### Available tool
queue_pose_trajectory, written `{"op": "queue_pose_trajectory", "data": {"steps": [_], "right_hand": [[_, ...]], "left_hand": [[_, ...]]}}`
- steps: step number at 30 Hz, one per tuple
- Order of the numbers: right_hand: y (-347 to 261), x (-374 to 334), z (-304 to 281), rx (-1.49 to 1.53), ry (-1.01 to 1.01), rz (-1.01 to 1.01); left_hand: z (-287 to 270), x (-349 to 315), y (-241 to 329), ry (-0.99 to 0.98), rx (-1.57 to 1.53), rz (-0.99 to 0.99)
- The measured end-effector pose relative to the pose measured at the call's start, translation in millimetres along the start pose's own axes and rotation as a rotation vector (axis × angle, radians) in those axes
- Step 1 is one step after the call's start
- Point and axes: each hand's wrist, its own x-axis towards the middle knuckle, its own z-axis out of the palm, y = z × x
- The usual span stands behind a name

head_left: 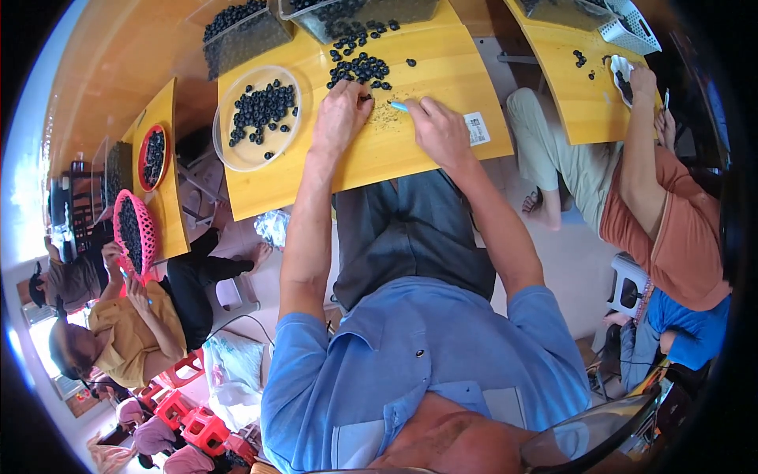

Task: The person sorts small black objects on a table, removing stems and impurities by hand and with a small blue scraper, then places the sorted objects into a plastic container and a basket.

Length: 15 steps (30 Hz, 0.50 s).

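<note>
My left hand (pixel 341 118) rests at the near edge of a pile of small black round parts (pixel 362 69) on the yellow table. Its thumb and fingers are pinched on one small black part (pixel 365 98). In my right hand (pixel 439 130) is a slim tool with a light-blue end (pixel 399 106), pointing toward the left hand; its kind is not clear. Dark crumbs or shavings (pixel 387 118) lie scattered between the hands. To the left, a shallow clear round tray (pixel 225 150) holds many more of these black parts.
Clear plastic bins (pixel 264 38) of black parts stand at the table's far edge. A white label sheet (pixel 476 128) lies right of my right hand. People work at neighbouring tables; one on the left has a pink basket (pixel 146 229), and a white basket (pixel 632 33) stands far right.
</note>
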Motion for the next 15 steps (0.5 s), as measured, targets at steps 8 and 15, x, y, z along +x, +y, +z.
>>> {"op": "queue_pose_trajectory", "data": {"steps": [8, 15], "right_hand": [[-1.1, 0.4, 0.0, 0.014, 0.004, 0.003], [0.8, -0.7, 1.2, 0.008, 0.001, -0.008]], "left_hand": [[2.2, -8.0, 6.1, 0.109, -0.184, -0.073], [11.9, -30.3, 19.9, 0.127, -0.708, -0.599]]}}
